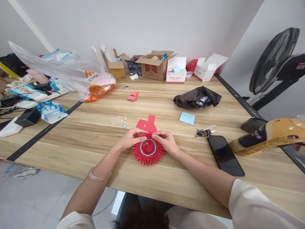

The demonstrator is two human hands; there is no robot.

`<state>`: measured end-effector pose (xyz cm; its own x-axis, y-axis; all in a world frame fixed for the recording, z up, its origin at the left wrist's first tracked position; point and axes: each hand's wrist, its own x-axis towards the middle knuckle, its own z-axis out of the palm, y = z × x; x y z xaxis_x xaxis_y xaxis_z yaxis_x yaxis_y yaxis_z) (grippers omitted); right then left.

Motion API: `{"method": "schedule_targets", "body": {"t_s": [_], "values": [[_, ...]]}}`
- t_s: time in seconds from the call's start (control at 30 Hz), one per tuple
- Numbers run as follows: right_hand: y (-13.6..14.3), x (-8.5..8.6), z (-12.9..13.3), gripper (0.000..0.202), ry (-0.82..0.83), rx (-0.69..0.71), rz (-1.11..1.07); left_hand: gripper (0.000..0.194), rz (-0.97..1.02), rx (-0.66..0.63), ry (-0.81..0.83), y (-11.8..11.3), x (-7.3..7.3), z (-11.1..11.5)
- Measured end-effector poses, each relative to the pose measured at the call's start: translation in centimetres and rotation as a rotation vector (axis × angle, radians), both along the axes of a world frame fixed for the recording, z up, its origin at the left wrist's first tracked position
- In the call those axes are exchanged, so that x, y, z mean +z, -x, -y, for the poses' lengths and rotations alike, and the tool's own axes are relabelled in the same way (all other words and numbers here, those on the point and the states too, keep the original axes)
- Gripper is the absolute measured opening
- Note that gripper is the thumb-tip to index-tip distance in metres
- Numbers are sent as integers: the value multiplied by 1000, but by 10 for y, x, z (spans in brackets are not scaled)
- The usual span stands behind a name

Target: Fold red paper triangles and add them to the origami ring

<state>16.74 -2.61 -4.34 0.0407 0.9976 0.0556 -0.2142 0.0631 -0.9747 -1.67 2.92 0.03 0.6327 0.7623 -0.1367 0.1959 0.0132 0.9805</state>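
Note:
A round red folded-paper piece (148, 160) with spiky edges and a pale blue ring inside lies on the table in front of me. My left hand (133, 138) pinches its far rim from the left, thumb over the inner edge. From the right, my right hand (166, 141) grips the same rim, thumb and fingers close together. Just beyond the hands lie several flat red paper slips (150, 122). A small blue folded scrap (124, 126) and a clear plastic wrapper (118, 119) rest to the left of them.
Farther back are red paper stacks (132, 98), a blue note pad (187, 118) and a black plastic bag (197, 98). On the right lie keys (202, 133), a phone (225, 156) and a yellow bottle (269, 135). Cardboard boxes (154, 68) line the wall; a clear bag (95, 82) stands left.

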Motion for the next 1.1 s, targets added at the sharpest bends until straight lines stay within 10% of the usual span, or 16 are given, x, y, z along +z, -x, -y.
{"method": "schedule_targets", "body": {"t_s": [0.17, 0.3, 0.63, 0.93, 1.1], "values": [[-9, -3, -7, 44, 19, -159, -109, 33, 173, 382, 129, 23, 10, -19], [-13, -8, -8, 30, -83, -200, 235, 37, 248, 715, 43, 42, 6, -39], [-9, 0, 11, 9, -406, 65, 973, 32, 102, 791, -59, 51, -15, -57], [-8, -4, 0, 12, -119, -66, 78, 37, -73, 926, -497, 43, -8, -41], [-5, -1, -3, 18, -36, -102, -110, 25, 85, 477, -423, 10, -6, -8]]}}
